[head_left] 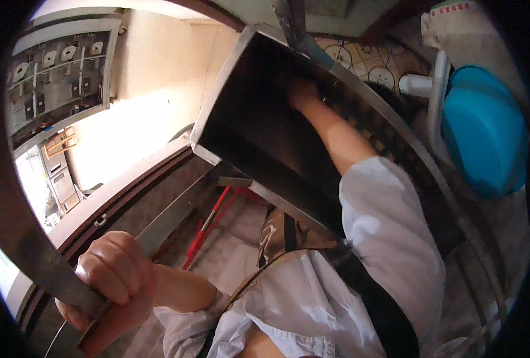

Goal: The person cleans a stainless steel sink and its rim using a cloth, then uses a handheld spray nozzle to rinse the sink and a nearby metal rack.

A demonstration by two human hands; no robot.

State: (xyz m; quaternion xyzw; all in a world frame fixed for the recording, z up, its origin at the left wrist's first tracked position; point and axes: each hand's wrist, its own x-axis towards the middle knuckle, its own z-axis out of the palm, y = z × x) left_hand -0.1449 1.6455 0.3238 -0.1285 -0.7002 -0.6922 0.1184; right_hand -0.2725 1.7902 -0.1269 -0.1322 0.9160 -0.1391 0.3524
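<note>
At the lower left, my left hand has its fingers curled around the edge of a dark flat metal bar. My right arm reaches down into a deep, open metal box with a dark inside and a pale rim. Deep in there, my right hand is blurred and in shadow. Whether its fingers hold or touch anything cannot be made out.
A curved metal frame runs along the box's right side. Beyond it is a blue plastic basin. Red metal poles lie below the box. At upper left is an electrical panel on a bright wall.
</note>
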